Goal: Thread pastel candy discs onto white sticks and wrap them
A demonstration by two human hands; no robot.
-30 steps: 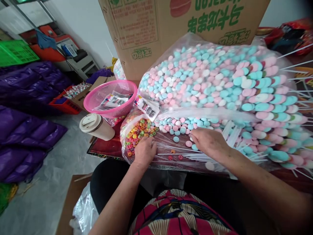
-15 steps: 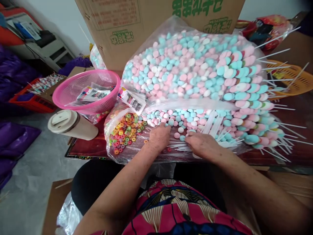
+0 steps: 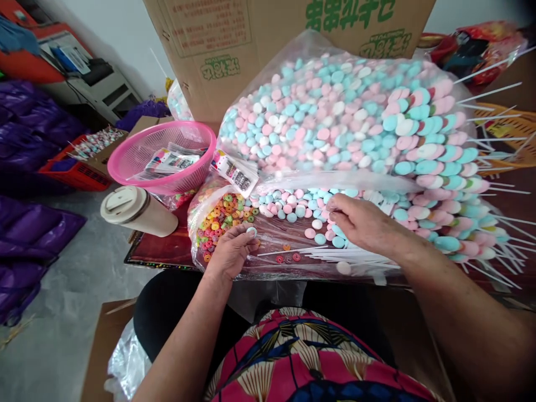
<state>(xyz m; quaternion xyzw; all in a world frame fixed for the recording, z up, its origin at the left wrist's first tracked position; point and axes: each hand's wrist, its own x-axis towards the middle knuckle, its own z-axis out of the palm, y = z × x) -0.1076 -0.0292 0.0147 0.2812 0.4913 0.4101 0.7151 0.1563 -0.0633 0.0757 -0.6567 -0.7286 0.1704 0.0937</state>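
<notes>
My left hand (image 3: pixel 234 250) is closed, with a pale blue marshmallow (image 3: pixel 251 231) pinched between thumb and fingertips. It is beside the pile of colourful gummy rings (image 3: pixel 221 220). My right hand (image 3: pixel 362 223) hovers over the edge of the loose pink, blue and white marshmallows (image 3: pixel 293 204), its fingertips pressed together; whatever they hold is hidden. Thin white sticks (image 3: pixel 343 254) lie on the clear plastic below it. A few gummy rings (image 3: pixel 288 259) lie near the stick ends. To the right, marshmallow skewers (image 3: pixel 444 167) are stacked with their sticks pointing outward.
A large clear bag of marshmallows (image 3: pixel 318 117) stands behind the pile, against a cardboard box (image 3: pixel 268 72). At left are a pink mesh basket (image 3: pixel 121 176) with printed packets and a cream lidded cup (image 3: pixel 154 215). An orange basket (image 3: pixel 511 125) is at far right.
My left hand has moved from the marshmallow pile left to the gummy rings, now with a marshmallow. My right hand has risen from the sticks to the marshmallows. The view has shifted slightly.
</notes>
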